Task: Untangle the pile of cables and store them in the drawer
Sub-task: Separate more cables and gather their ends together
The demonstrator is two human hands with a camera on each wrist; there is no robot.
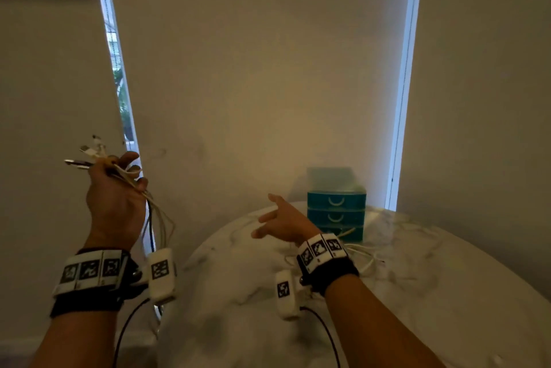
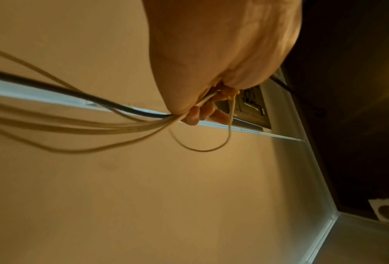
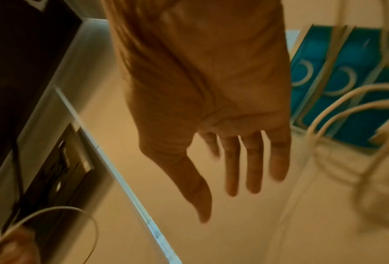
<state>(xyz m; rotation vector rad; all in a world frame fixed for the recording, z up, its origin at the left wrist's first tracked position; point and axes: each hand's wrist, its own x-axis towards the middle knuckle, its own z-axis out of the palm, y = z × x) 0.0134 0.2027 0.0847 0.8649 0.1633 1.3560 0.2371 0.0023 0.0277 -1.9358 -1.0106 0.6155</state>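
Observation:
My left hand [image 1: 116, 188] is raised left of the table and grips a bundle of cables [image 1: 158, 218]: several white ones and a black one. Their plug ends [image 1: 86, 156] stick up past my fingers, and the strands hang down beside my wrist. The left wrist view shows the same cables [image 2: 80, 125] fanning out from my curled fingers [image 2: 196, 116]. My right hand [image 1: 280, 220] hovers over the table with fingers spread and nothing in it, the palm [image 3: 211, 89] open. A teal three-drawer box [image 1: 335, 209] stands just behind it, with white cables [image 1: 363, 257] trailing out in front.
The round white marble table [image 1: 238, 293] fills the lower right. Closed blinds [image 1: 262, 69] cover the window behind, with bright gaps at both sides. Black wrist-camera leads [image 1: 128, 326] hang from both forearms.

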